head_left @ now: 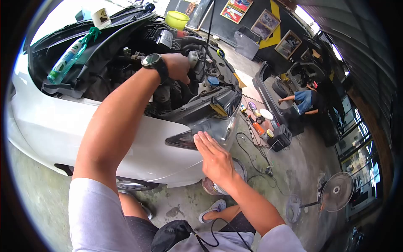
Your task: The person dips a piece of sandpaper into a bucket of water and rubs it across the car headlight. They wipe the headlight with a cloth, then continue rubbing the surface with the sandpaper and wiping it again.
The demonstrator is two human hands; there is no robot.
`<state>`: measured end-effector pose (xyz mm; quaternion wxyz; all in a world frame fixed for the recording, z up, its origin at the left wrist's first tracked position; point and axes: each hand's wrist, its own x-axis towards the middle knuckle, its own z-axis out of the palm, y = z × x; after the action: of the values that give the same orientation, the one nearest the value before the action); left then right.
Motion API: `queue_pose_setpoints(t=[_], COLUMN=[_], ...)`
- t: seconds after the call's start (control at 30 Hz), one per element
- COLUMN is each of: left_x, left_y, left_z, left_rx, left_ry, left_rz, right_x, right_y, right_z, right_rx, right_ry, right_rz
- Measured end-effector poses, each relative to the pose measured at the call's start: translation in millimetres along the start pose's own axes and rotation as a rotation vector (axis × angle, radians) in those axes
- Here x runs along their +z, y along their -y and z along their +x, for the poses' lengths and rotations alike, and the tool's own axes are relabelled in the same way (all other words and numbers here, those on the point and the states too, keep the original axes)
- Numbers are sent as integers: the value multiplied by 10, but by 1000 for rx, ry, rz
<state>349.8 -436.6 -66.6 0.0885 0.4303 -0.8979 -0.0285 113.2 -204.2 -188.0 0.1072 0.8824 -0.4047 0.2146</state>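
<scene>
My left hand (178, 67), with a dark watch (153, 61) on its wrist, reaches over the fender into the engine bay (161, 94) of a white car (142, 140). Its fingers curl downward among the engine parts; what they grip, if anything, is hidden. My right hand (215, 158) is held flat, fingers stretched out, at the front corner by the headlight (184, 141). It holds nothing, and its fingertips appear to touch the lamp's edge. A spray bottle (67, 61) with a green trigger lies by the windshield base.
A bucket (210, 185) stands below the bumper, partly behind my right wrist. Cables (262, 166) cross the floor near a black case (280, 137) and a mat with bottles. A standing fan (336, 191) is at right. Another person (308, 101) works at a dark vehicle part.
</scene>
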Motion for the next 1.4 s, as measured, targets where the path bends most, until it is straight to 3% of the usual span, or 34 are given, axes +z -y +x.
queue_pose_setpoints(t=[0.17, 0.37, 0.43, 0.6, 0.73, 0.87, 1.0, 1.4], left_x=[81, 31, 52, 40, 31, 14, 47, 28], left_y=[35, 4, -55, 5, 0, 11, -27, 4], left_z=[71, -3, 34, 13, 26, -10, -3, 40], left_rx=[10, -3, 31, 2, 10, -5, 8, 19], left_ry=[13, 22, 14, 26, 24, 36, 24, 25], left_rz=[-17, -5, 19, 2, -2, -17, -20, 19], right_x=[56, 0, 39, 27, 37, 61, 15, 14], right_y=[-86, -185, -294, -75, -126, -36, -75, -15], right_z=[155, 48, 116, 45, 172, 57, 228, 142], right_rx=[149, 39, 177, 37, 131, 50, 138, 59], right_ry=[1, -36, -19, -74, -25, -59, -8, 18], right_rz=[-45, -18, -80, 23, -72, 8, -55, -69])
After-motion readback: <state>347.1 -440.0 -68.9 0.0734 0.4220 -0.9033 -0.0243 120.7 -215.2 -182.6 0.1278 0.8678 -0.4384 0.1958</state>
